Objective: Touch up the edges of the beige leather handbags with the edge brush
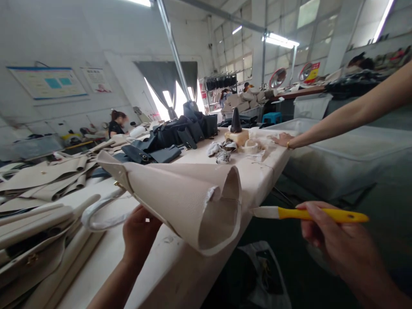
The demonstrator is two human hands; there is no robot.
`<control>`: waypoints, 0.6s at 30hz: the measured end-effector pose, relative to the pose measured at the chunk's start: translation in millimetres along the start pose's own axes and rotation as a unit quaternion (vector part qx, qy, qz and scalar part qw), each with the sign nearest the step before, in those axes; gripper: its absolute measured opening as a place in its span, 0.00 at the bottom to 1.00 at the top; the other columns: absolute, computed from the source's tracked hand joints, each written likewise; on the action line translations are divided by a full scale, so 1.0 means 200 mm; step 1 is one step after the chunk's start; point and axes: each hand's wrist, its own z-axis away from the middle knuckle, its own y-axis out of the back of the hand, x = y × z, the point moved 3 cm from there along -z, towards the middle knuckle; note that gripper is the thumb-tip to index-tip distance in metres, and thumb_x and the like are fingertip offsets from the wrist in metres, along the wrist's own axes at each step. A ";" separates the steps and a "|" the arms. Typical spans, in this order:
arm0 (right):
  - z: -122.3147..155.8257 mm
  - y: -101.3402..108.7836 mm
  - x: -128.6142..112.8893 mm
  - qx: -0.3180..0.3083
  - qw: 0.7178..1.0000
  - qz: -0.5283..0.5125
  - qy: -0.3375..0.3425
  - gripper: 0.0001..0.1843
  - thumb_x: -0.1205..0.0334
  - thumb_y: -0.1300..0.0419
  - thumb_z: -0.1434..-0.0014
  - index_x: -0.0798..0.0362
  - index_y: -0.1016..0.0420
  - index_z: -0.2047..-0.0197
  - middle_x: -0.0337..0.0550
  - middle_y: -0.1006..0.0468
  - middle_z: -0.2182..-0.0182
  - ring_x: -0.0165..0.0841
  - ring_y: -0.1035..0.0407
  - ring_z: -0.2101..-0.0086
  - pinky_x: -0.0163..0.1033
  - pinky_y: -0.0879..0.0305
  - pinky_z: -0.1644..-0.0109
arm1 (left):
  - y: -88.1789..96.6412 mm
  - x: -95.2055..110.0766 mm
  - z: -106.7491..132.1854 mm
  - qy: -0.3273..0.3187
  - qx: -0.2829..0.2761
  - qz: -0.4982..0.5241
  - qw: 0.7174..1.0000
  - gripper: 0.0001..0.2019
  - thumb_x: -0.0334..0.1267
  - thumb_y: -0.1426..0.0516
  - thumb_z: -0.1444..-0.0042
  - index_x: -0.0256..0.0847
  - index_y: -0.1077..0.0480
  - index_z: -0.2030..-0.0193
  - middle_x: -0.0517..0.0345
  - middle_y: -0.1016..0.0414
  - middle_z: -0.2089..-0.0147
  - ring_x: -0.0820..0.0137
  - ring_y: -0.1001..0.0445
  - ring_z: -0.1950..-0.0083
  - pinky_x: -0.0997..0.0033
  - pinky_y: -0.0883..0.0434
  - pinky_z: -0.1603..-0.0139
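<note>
My left hand (140, 229) grips the near edge of a cream leather bag piece (174, 189), holding it tilted above the table. The piece is curled over, its open end facing right, and a strip along the rim looks whitish. A handle wrapped in clear film (103, 214) hangs at its left side, near a small gold-coloured fitting. In my right hand (334, 240) is a yellow-handled brush (322, 214), held between thumb and fingers. Its pale flat tip points left, a short way from the open end and apart from it.
Cream bag pieces (41, 176) lie piled at left; dark blue bags (183, 133) stand behind. A black cone (236, 120), a tub (251, 147) and crumpled rags (222, 152) sit on the table (193, 274). Another person's hand (283, 140) rests at its right edge, by a clear bin (341, 150).
</note>
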 end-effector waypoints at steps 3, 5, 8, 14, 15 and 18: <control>-0.01 -0.06 0.01 -0.013 0.999 0.040 0.024 0.23 0.40 0.46 0.42 0.52 0.27 0.65 0.37 0.30 0.85 0.29 0.39 0.85 0.33 0.43 0.81 | -0.01 0.01 -0.01 -0.022 -0.020 -0.001 1.000 0.09 0.38 0.43 0.62 0.40 0.34 0.87 0.62 0.34 0.82 0.74 0.37 0.81 0.76 0.39 0.81; -0.02 -0.11 0.00 -0.025 0.996 0.060 0.053 0.21 0.42 0.47 0.40 0.52 0.27 0.65 0.37 0.29 0.84 0.29 0.38 0.84 0.33 0.41 0.80 | -0.01 0.02 -0.01 -0.038 -0.021 -0.007 0.999 0.09 0.37 0.43 0.61 0.39 0.35 0.87 0.62 0.34 0.82 0.75 0.37 0.81 0.77 0.39 0.80; -0.03 -0.19 0.01 -0.054 0.991 0.077 0.097 0.19 0.45 0.47 0.39 0.52 0.27 0.65 0.36 0.29 0.83 0.29 0.37 0.84 0.33 0.40 0.80 | -0.02 0.03 -0.02 -0.057 -0.020 -0.010 0.998 0.09 0.36 0.44 0.62 0.39 0.36 0.88 0.62 0.34 0.83 0.75 0.36 0.81 0.79 0.40 0.81; -0.01 -0.27 0.02 -0.121 0.960 0.124 0.218 0.13 0.53 0.47 0.37 0.52 0.26 0.65 0.35 0.29 0.82 0.28 0.35 0.82 0.32 0.40 0.77 | -0.01 0.05 -0.01 -0.082 -0.004 0.000 0.997 0.09 0.34 0.44 0.62 0.39 0.37 0.89 0.63 0.35 0.84 0.76 0.37 0.82 0.80 0.41 0.82; 0.00 -0.27 0.01 -0.138 0.951 0.130 0.244 0.13 0.54 0.47 0.37 0.52 0.26 0.64 0.35 0.28 0.81 0.28 0.34 0.82 0.32 0.39 0.76 | 0.00 0.06 -0.01 -0.085 -0.004 0.003 0.996 0.09 0.34 0.44 0.62 0.39 0.37 0.89 0.63 0.35 0.84 0.76 0.37 0.82 0.80 0.41 0.82; 0.03 -0.28 -0.02 -0.190 0.927 0.146 0.289 0.12 0.57 0.47 0.37 0.52 0.26 0.66 0.36 0.27 0.80 0.27 0.33 0.80 0.32 0.39 0.74 | 0.00 0.07 -0.01 -0.101 -0.004 0.015 0.995 0.10 0.34 0.45 0.62 0.39 0.38 0.90 0.63 0.36 0.85 0.76 0.38 0.82 0.80 0.41 0.83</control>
